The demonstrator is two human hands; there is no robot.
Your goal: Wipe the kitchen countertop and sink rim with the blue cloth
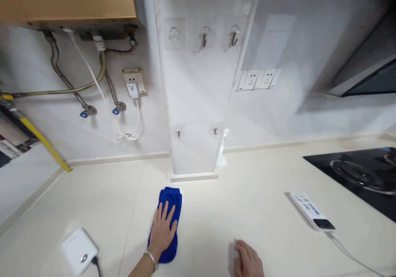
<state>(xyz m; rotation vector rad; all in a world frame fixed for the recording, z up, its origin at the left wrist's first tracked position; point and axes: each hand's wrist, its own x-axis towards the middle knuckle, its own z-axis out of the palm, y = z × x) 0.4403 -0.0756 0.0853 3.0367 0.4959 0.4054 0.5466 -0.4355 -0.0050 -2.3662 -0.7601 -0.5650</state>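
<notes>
My left hand [163,229] lies flat, fingers spread, on a blue cloth [170,200] that rests on the cream countertop [247,211], just in front of the white wall column [193,103]. A bracelet circles that wrist. My right hand [248,261] rests on the countertop near the bottom edge of the view, fingers curled, with nothing visible in it.
A white power strip [310,210] with a cable lies to the right, next to a black gas hob [361,176]. A small white box [79,250] with a cord sits at the lower left. Pipes, valves, wall sockets and hooks line the wall; a yellow pipe [43,141] slants at the left.
</notes>
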